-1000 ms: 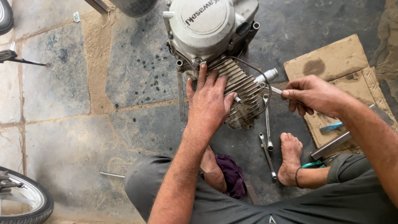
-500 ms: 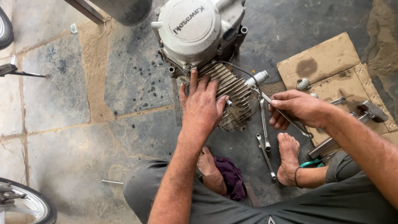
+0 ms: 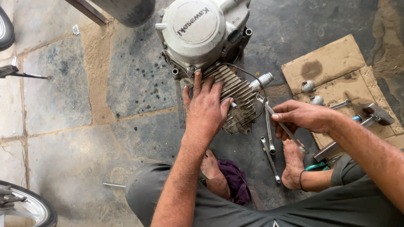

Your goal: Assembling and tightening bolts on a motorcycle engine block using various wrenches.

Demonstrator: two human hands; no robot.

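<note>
A grey motorcycle engine (image 3: 198,33) lies on the stone floor, its finned cylinder (image 3: 240,98) pointing toward me. My left hand (image 3: 205,107) rests flat on the fins, fingers spread. My right hand (image 3: 301,117) grips a long metal wrench (image 3: 283,124) whose head reaches the cylinder's right side. A black cable loops over the fins to a small silver cap (image 3: 263,80). My bare feet (image 3: 292,164) sit just below the engine.
Two more wrenches (image 3: 270,157) lie on the floor beside my right foot. Cardboard sheets (image 3: 328,63) at right carry small metal parts and tools (image 3: 374,115). A purple rag (image 3: 233,178) sits between my legs. A wheel (image 3: 25,208) shows at bottom left, a thin rod (image 3: 113,185) nearby.
My right hand has come in from the cardboard side toward the cylinder, bringing the wrench head up to it. My left hand stays pressed on the fins.
</note>
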